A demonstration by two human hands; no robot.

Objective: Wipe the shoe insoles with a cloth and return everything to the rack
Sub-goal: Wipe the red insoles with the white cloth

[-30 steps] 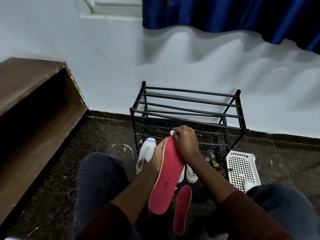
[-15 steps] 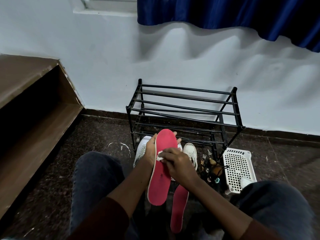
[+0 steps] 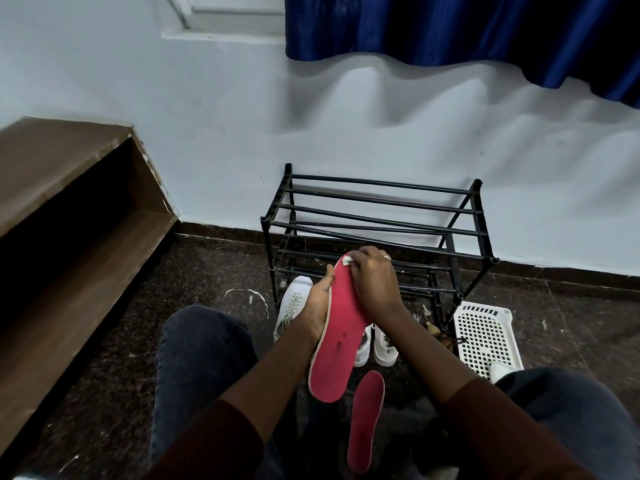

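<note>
My left hand [image 3: 319, 306] grips a pink insole [image 3: 337, 344] from behind, holding it tilted with its toe end pointing away from me. My right hand [image 3: 372, 278] presses a small white cloth [image 3: 347, 260] against the insole's toe end; most of the cloth is hidden under the fingers. A second pink insole [image 3: 365, 420] lies on the floor between my knees. White sneakers [image 3: 292, 304] stand on the floor in front of the black metal rack [image 3: 377, 220], partly hidden behind the held insole.
A white perforated basket [image 3: 485, 334] sits on the floor to the right of the rack. A brown wooden shelf unit [image 3: 69, 216] runs along the left. The floor is dark speckled stone, and a blue curtain [image 3: 450, 32] hangs above.
My right hand with the cloth slid from the toe end down to the middle of the insole, then back up to the toe end. My left hand kept holding the insole.
</note>
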